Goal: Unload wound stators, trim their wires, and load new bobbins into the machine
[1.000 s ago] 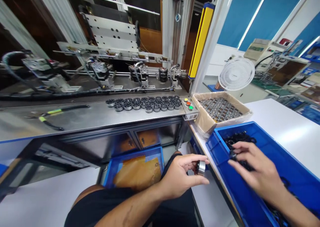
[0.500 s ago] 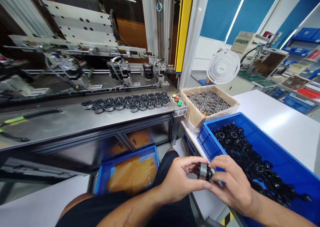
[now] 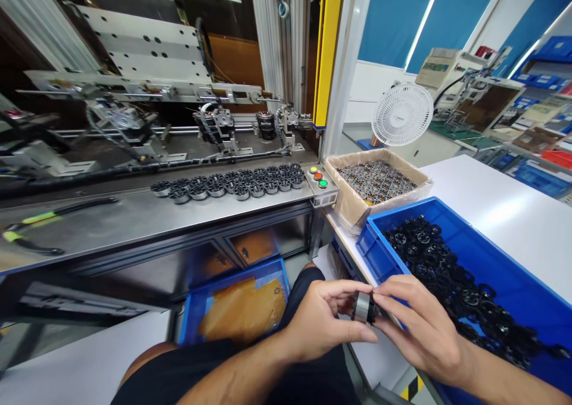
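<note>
My left hand (image 3: 322,321) pinches a small round metal ring part (image 3: 361,307) between thumb and fingers, low in the middle of the view. My right hand (image 3: 420,327) meets it from the right, fingers closed on a black plastic piece pressed against that same ring. Both hands hover over my lap beside the front corner of a blue bin (image 3: 500,262) full of black plastic ring parts (image 3: 451,280).
A cardboard box (image 3: 344,199) of grey metal parts stands behind the blue bin on the white table (image 3: 504,208). Several finished rings (image 3: 232,184) line the steel bench (image 3: 134,214), with pliers (image 3: 36,226) at left. A blue tray (image 3: 236,304) sits below; a white fan (image 3: 402,114) behind.
My right hand left the blue bin with a black piece and came to the metal ring in my left hand. The view shifted right.
</note>
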### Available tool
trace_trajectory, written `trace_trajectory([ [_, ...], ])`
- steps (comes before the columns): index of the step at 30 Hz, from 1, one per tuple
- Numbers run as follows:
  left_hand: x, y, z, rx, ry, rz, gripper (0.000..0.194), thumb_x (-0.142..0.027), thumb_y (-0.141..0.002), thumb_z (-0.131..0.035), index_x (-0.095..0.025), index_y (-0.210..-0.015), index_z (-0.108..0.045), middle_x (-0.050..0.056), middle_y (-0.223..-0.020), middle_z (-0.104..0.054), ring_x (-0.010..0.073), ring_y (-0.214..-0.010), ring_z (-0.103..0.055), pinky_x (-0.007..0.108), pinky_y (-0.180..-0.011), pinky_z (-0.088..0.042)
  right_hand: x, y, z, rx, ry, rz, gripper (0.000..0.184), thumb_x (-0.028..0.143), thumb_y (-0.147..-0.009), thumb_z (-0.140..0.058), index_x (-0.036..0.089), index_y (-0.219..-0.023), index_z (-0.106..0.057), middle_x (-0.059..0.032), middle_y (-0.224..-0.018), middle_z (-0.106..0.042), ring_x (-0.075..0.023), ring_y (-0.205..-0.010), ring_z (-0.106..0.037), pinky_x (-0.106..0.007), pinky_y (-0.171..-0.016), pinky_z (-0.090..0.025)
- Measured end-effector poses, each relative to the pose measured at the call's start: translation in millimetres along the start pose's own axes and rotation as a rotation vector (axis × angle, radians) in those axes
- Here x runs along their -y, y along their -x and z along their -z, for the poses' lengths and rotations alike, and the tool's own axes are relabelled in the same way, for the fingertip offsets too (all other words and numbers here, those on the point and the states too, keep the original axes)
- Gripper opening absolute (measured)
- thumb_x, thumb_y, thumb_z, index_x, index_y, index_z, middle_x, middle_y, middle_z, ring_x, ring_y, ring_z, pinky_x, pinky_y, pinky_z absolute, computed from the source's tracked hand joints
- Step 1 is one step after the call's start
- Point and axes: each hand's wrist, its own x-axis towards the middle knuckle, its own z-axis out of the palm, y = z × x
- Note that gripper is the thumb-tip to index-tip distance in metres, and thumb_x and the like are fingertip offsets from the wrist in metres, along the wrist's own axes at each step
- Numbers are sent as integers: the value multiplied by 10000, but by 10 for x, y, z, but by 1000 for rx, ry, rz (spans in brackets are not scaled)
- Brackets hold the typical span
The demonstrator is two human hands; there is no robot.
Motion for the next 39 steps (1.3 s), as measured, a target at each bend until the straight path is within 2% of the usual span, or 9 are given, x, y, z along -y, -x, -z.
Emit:
trace_trajectory([
  [4, 6, -19, 12, -3, 24, 84, 609, -251, -495, -959, -116, -1047, -737, 85, -920, -789, 185, -810, -738, 279, -795, -578, 36, -33, 25, -15, -14, 26, 383, 17, -852, -586, 112, -1222, -604, -141, -996, -684, -236, -947, -662, -389, -773, -609],
  [13, 56, -18, -27, 7, -3, 12, 564, -200, -522, -945, -133, -1045, -745, 71, -941, -783, 175, -814, -717, 273, -795, -562, -3, 19, -14, 27, -85, 77, 428, -26, -823, -603, 64, -1241, -581, -156, -1037, -650, -241, -1010, -611, -412, -819, -579],
  [19, 0, 39, -65, 83, -120, -44, 590, -271, -767, -806, -153, -1313, -615, 85, -986, -749, 181, -884, -691, 301, -861, -536, 9, 11, 48, -2, -132, -65, 472, 122, -843, -673, 71, -1293, -539, -184, -1152, -599, -270, -1088, -591, -433, -908, -554],
  [23, -86, 118, -58, 200, -285, -72, 588, -332, -958, -566, -201, -1502, -386, 148, -1308, -634, 241, -1174, -614, 368, -1011, -481, -48, 22, 46, 4, -225, -223, 422, 173, -886, -649, 125, -1293, -548, -155, -1135, -607, -247, -1074, -604, -390, -901, -556],
  [27, -94, 145, -44, 269, -389, -104, 542, -298, -990, -501, -219, -1508, -362, 151, -1496, -480, 272, -1370, -467, 413, -1118, -401, -91, 19, 15, -10, -237, -310, 359, 198, -891, -662, 171, -1239, -578, -126, -1096, -623, -227, -1041, -619, -358, -870, -566],
  [31, -85, 148, -69, 254, -475, -154, 508, -281, -982, -511, -189, -1471, -407, 148, -1401, -564, 256, -1277, -558, 386, -1069, -461, -68, -15, 7, -3, -243, -287, 238, 222, -919, -631, 184, -1152, -603, -101, -1029, -644, -191, -967, -645, -298, -831, -574],
  [33, -149, 158, -22, 202, -612, -201, 467, -272, -981, -503, -171, -1435, -464, 149, -1339, -602, 249, -1245, -579, 373, -1049, -481, -68, -13, 8, -7, -162, -251, 246, 254, -913, -646, 180, -1145, -614, -101, -1031, -658, -189, -985, -653, -276, -865, -563],
  [35, -291, 165, 132, 58, -848, -288, 434, -254, -966, -523, -168, -1392, -525, 146, -1295, -623, 234, -1223, -595, 359, -1046, -488, -100, 24, 3, -26, -48, -221, 283, 281, -905, -659, 175, -1165, -623, -105, -1068, -664, -187, -1014, -659, -250, -914, -542],
  [39, -774, 153, 797, -641, -1490, -471, 288, -228, -898, -628, -175, -1173, -696, 98, -1125, -744, 213, -1026, -711, 340, -943, -570, -259, 221, -58, -48, 81, -151, 361, 317, -865, -695, 177, -1193, -635, -104, -1147, -660, -202, -1040, -670, -254, -978, -517],
])
